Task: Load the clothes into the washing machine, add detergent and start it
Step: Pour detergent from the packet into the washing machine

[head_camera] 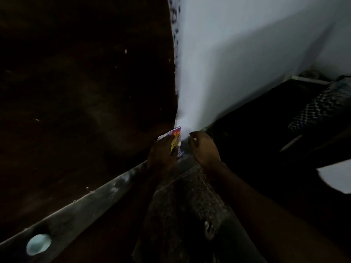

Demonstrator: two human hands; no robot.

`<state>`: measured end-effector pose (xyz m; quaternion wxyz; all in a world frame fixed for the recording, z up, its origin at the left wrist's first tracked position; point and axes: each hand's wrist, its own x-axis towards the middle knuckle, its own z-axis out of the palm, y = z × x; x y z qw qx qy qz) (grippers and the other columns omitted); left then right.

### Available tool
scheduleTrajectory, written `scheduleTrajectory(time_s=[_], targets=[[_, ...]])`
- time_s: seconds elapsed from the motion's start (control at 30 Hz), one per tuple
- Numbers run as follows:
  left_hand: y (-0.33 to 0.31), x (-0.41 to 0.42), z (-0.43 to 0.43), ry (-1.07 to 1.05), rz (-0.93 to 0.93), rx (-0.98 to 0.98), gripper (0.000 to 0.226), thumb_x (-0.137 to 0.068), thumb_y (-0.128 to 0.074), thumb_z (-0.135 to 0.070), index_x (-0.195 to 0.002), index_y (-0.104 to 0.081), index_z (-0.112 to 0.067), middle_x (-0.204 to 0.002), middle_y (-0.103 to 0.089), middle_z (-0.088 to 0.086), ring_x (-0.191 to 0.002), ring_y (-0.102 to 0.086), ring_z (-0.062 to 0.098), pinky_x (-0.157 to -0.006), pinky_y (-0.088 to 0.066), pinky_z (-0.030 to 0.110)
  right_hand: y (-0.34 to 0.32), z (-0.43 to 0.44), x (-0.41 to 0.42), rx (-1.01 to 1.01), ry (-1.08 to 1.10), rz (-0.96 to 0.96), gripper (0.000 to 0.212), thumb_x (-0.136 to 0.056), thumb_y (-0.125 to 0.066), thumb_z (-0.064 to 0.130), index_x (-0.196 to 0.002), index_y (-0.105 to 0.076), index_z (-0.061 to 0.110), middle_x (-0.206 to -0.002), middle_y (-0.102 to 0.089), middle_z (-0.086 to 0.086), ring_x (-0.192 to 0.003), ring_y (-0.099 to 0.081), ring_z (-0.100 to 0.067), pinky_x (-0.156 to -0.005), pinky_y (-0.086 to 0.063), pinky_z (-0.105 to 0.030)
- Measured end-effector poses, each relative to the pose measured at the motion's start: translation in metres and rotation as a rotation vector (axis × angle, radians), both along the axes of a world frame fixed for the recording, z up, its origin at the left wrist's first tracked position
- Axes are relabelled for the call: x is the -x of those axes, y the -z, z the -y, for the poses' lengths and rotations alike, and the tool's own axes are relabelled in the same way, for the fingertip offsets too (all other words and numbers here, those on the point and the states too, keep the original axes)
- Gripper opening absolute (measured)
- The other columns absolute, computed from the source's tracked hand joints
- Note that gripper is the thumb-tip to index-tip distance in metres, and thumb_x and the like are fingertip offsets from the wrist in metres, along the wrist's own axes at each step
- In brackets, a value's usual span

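Dim room, dark brown wall (pixel 76 82) at left, pale white wall (pixel 237 54) lit at right, grey ledge (pixel 79 209) along base, speckled stone surface (pixel 182 205) below

Dim scene. Left hand (pixel 161 151) grips a colourful packet (pixel 175 138) low against the corner of a white panel (pixel 237 54). Right hand (pixel 204 149) just beside it, fingers curled; whether it touches the packet cannot be told. Dark wall at left. Pale round object (pixel 38 243) on a grey ledge (pixel 91 204). Patterned cloth (pixel 322 107) at right.
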<state>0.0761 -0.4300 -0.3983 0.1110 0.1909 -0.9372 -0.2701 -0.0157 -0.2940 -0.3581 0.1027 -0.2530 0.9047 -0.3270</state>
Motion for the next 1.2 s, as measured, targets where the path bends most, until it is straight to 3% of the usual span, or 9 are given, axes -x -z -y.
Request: scheduleTrajectory(time_s=[0.1,0.3,0.5,0.67,0.8,0.9,1.0,1.1,1.2], targets=[[0.084,0.020,0.018,-0.023,0.011,0.016,0.048,-0.092,-0.052,-0.035,-0.128,-0.063,-0.004,-0.124,-0.066,0.016,-0.115,-0.063,0.035,-0.098,-0.049,0.049,0.088,0.023,0.026,0.029,0.039,0.010,0.032,-0.098,-0.047,0.029,-0.116,-0.063,0.008,-0.115,-0.063,-0.012,-0.104,-0.059,-0.026,-0.082,-0.043,-0.030],[0.215,0.040,0.037,-0.082,-0.021,0.070,0.056,-0.092,-0.061,-0.030,-0.141,-0.049,-0.004,-0.143,-0.051,0.017,-0.131,-0.049,0.036,-0.106,-0.042,0.048,0.229,0.061,0.059,0.136,0.235,0.008,0.027,-0.098,-0.046,0.021,-0.096,-0.068,0.006,-0.097,-0.068,-0.010,-0.086,-0.063,-0.025,-0.069,-0.035,-0.023],[0.302,0.048,0.042,-0.229,-0.182,0.114,0.077,-0.072,-0.081,-0.027,-0.134,-0.041,-0.007,-0.135,-0.047,0.019,-0.119,-0.045,0.038,-0.089,-0.050,0.052,0.318,0.090,0.086,0.260,0.360,-0.023,0.028,-0.094,-0.056,0.020,-0.109,-0.068,0.001,-0.105,-0.070,-0.016,-0.098,-0.064,-0.030,-0.082,-0.046,-0.029],[0.338,0.060,0.041,-0.369,-0.340,-0.041,0.081,-0.078,-0.057,-0.061,-0.136,-0.037,-0.009,-0.132,-0.051,0.029,-0.117,-0.057,0.046,-0.089,-0.052,0.049,0.355,0.102,0.100,0.412,0.378,0.100,0.038,-0.095,-0.059,0.030,-0.120,-0.064,0.002,-0.117,-0.066,-0.014,-0.110,-0.060,-0.027,-0.089,-0.045,-0.030],[0.355,0.073,0.049,-0.500,-0.331,0.009,0.100,-0.072,-0.054,-0.076,-0.135,-0.039,0.001,-0.139,-0.041,0.024,-0.115,-0.052,0.036,-0.075,-0.053,0.037,0.371,0.111,0.106,0.604,0.328,0.237,0.038,-0.094,-0.056,0.042,-0.105,-0.070,0.009,-0.099,-0.071,-0.007,-0.095,-0.065,-0.022,-0.084,-0.053,-0.038],[0.352,0.085,0.048,-0.634,-0.237,-0.271,0.109,-0.074,-0.074,-0.058,-0.152,-0.021,-0.003,-0.159,-0.018,0.021,-0.138,-0.035,0.036,-0.100,-0.041,0.045,0.376,0.116,0.113,0.688,0.360,0.350,0.034,-0.093,-0.060,0.038,-0.097,-0.070,0.005,-0.092,-0.070,-0.009,-0.091,-0.066,-0.024,-0.084,-0.056,-0.045],[0.363,0.091,0.045,-0.596,-0.457,-0.350,0.103,-0.065,-0.086,-0.040,-0.143,-0.027,-0.011,-0.146,-0.028,0.013,-0.130,-0.035,0.032,-0.101,-0.041,0.051,0.379,0.120,0.121,0.707,0.381,0.433,0.020,-0.089,-0.067,0.032,-0.084,-0.071,0.014,-0.092,-0.071,-0.018,-0.090,-0.067,-0.033,-0.082,-0.055,-0.055],[0.357,0.091,0.039,-0.715,-0.355,-0.704,0.110,-0.072,-0.087,-0.029,-0.152,-0.017,-0.001,-0.156,-0.029,0.019,-0.143,-0.031,0.032,-0.112,-0.027,0.038,0.376,0.122,0.119,0.752,0.404,0.502,0.019,-0.089,-0.068,0.027,-0.076,-0.068,0.014,-0.089,-0.069,-0.023,-0.082,-0.065,-0.029,-0.080,-0.056,-0.056],[0.362,0.092,0.041,-0.624,-0.387,-0.746,0.098,-0.078,-0.082,-0.021,-0.153,-0.022,-0.006,-0.159,-0.028,0.014,-0.146,-0.027,0.028,-0.110,-0.023,0.025,0.373,0.121,0.115,0.778,0.444,0.545,0.026,-0.090,-0.066,0.024,-0.066,-0.067,0.015,-0.078,-0.066,-0.018,-0.075,-0.060,-0.026,-0.076,-0.055,-0.054]])
